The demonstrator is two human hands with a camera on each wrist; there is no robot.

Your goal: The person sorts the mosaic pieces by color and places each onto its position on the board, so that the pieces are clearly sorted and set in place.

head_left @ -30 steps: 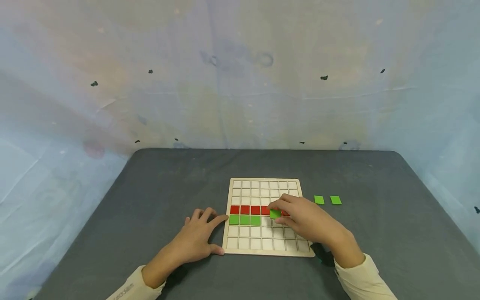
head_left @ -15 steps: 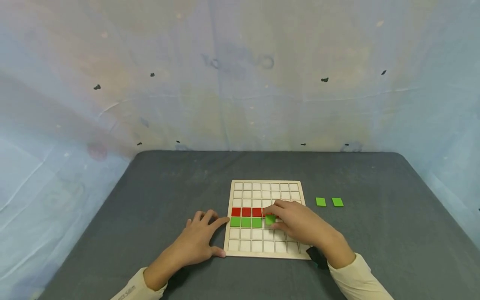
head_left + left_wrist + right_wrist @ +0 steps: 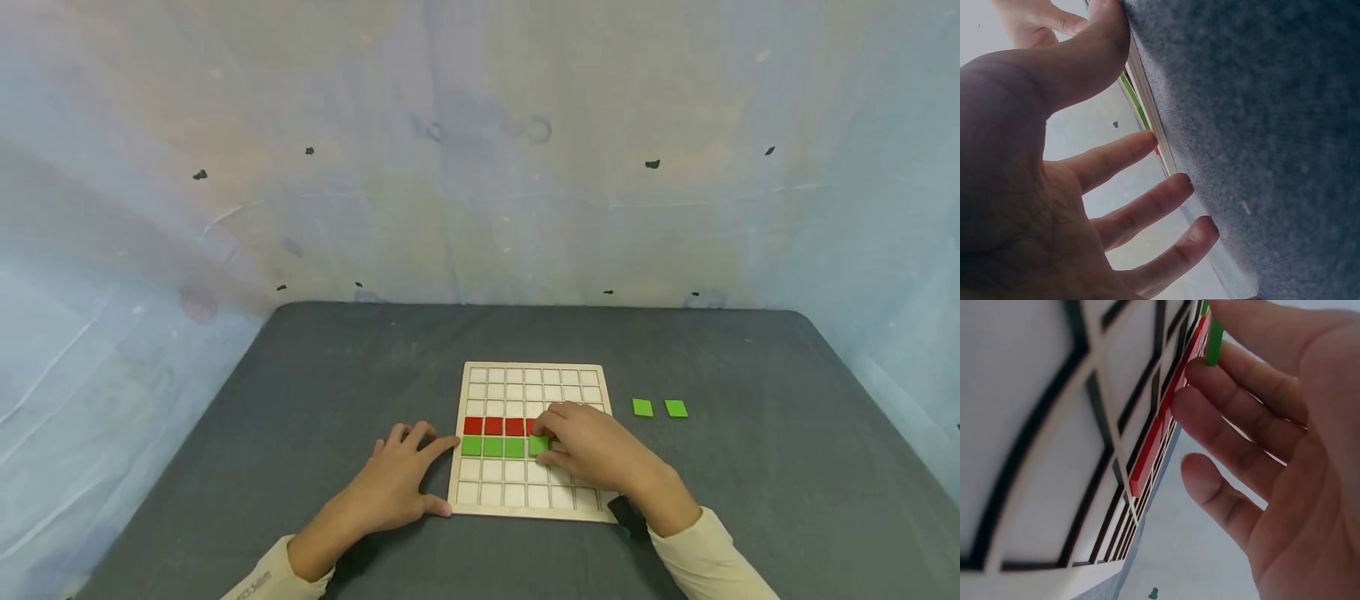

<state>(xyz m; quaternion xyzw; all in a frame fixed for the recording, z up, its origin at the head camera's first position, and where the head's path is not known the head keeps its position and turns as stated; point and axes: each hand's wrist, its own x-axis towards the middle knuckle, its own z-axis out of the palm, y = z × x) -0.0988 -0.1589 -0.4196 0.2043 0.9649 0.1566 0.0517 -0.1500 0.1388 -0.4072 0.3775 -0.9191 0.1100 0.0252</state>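
A pale wooden grid board (image 3: 491, 495) lies on the dark table. My right hand (image 3: 592, 446) pinches a green square tile (image 3: 537, 446) between thumb and fingers. This tile is at the fourth cell of the green row; in the right wrist view the green tile (image 3: 1214, 344) stands tilted against the board. Three green tiles (image 3: 492, 447) fill the cells to its left. Red tiles (image 3: 492, 427) line the row above, partly hidden by my right hand. My left hand (image 3: 397, 479) touches the board's left edge with spread fingers, the thumb at its near-left corner.
Two loose green tiles (image 3: 659, 408) lie on the dark grey table (image 3: 360, 375) right of the board. A pale patterned cloth (image 3: 480, 167) hangs behind the table and along its sides. A dark strap (image 3: 627, 515) shows under the right wrist.
My right hand has moved slightly left and down with the green tile, bringing it to the cell beside the three green ones. The left hand keeps its place at the board.
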